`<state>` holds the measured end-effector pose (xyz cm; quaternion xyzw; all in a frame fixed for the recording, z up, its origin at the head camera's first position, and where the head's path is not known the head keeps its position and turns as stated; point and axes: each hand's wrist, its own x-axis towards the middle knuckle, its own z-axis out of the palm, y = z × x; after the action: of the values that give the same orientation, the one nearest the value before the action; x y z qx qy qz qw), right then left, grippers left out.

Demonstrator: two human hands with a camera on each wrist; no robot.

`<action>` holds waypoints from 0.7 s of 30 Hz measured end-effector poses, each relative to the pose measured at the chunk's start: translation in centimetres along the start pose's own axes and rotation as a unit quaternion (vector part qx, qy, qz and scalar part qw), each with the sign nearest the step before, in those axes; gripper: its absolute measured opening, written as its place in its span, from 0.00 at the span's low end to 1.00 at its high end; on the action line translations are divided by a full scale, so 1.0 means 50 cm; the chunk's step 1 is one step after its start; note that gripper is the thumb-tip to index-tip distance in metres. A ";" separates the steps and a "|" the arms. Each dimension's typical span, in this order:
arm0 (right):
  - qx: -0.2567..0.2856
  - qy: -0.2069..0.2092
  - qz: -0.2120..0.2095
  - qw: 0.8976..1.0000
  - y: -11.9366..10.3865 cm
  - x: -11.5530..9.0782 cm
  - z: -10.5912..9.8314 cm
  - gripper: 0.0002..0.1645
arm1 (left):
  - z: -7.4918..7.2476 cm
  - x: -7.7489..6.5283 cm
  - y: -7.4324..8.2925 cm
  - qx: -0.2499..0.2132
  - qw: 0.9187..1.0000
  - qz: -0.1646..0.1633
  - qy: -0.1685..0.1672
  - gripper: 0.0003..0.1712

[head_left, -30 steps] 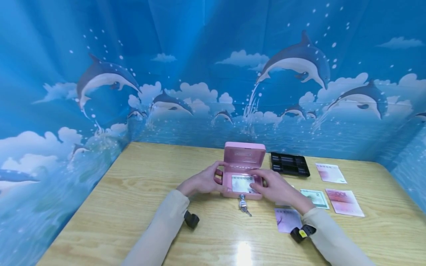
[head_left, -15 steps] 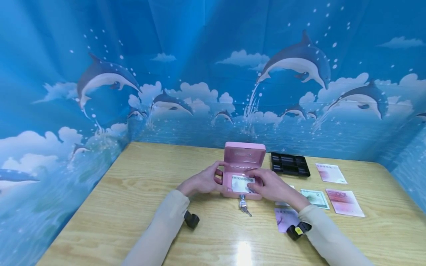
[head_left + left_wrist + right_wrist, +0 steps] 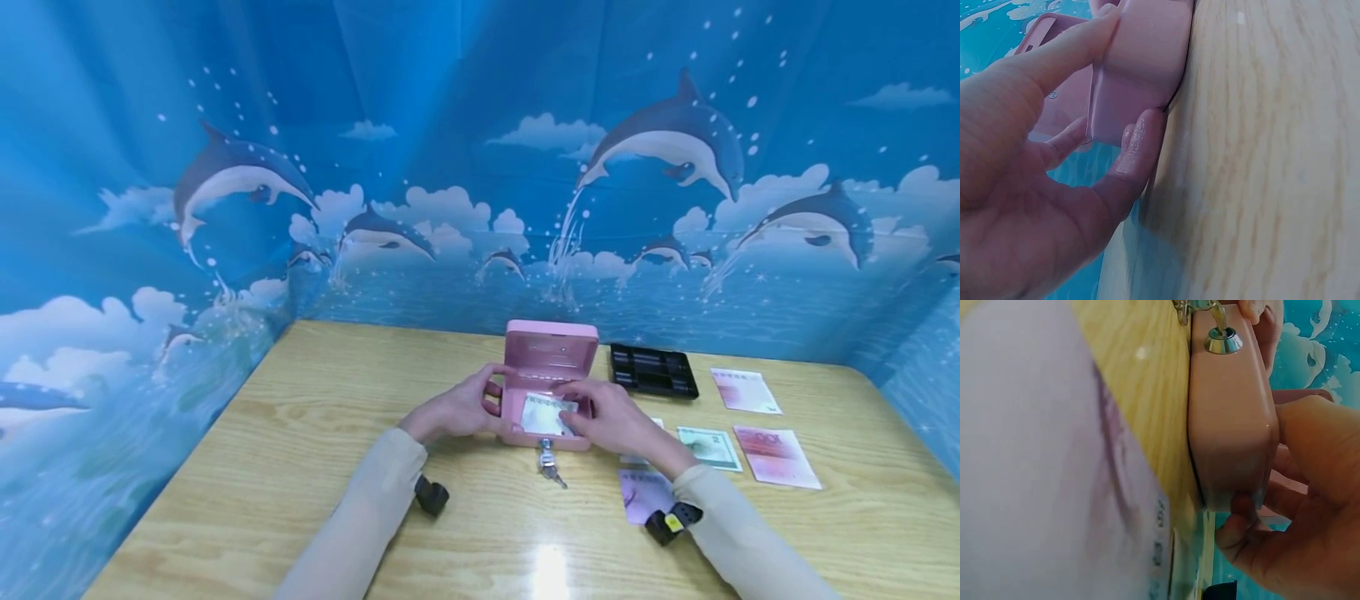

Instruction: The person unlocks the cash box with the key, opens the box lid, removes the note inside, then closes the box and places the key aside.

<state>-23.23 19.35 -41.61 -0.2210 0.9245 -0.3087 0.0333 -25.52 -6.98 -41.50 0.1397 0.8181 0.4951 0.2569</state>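
Observation:
A pink cash box (image 3: 551, 346) stands on the table with its lid raised. My left hand (image 3: 465, 407) holds its left side; in the left wrist view the thumb lies at the rim and the other fingers (image 3: 1141, 147) touch the side wall. A pale banknote (image 3: 538, 415) lies inside the box, turned slightly askew. At its right edge, my right hand (image 3: 611, 419) pinches it between thumb and forefinger, partly hiding it. The right wrist view shows other fingers curled outside the box wall (image 3: 1229, 425). Keys (image 3: 551, 467) hang from the front lock (image 3: 1224, 340).
A black compartment tray (image 3: 652, 372) lies right of the box. Several banknotes are spread on the right: a pale pink one (image 3: 746, 392), a green one (image 3: 711, 450), a red one (image 3: 778, 457) and a purple one (image 3: 645, 496) by the right wrist. A dolphin-print curtain (image 3: 450, 167) hangs behind the table.
My right hand has shifted slightly left along the banknote, and the note has turned a little inside the box. The left hand and the box have stayed in place.

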 end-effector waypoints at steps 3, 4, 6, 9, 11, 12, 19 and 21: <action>0.005 0.019 0.008 1.000 -0.003 -0.004 -0.002 0.20 | 0.000 0.000 0.000 0.000 1.000 0.001 0.000 0.51; 0.007 0.024 0.012 1.000 -0.004 -0.006 -0.003 0.20 | 0.000 0.000 0.000 0.000 1.000 0.001 0.001 0.51; 0.010 0.037 0.015 0.999 -0.007 -0.009 -0.006 0.20 | 0.001 -0.001 0.001 0.001 1.000 0.001 0.002 0.51; 0.019 0.055 0.020 0.998 -0.011 -0.012 -0.009 0.20 | 0.000 -0.001 0.001 0.001 1.000 0.003 0.003 0.51; 0.021 0.065 0.017 0.998 -0.014 -0.014 -0.010 0.18 | 0.000 -0.001 0.001 -0.002 1.000 0.005 0.002 0.51; 0.024 0.068 0.017 0.997 -0.015 -0.015 -0.011 0.17 | 0.000 -0.001 0.001 -0.001 1.000 0.006 0.002 0.51; 0.032 0.092 0.026 0.995 -0.020 -0.016 -0.013 0.10 | 0.000 0.000 0.001 0.006 1.000 0.002 0.003 0.51; 0.034 0.100 0.029 0.994 -0.022 -0.016 -0.015 0.07 | 0.000 0.000 0.000 0.005 1.000 0.001 0.004 0.51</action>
<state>-22.22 19.32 -40.44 -0.1604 0.9182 -0.3597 -0.0427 -25.51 -6.99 -41.48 0.1401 0.8215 0.4917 0.2525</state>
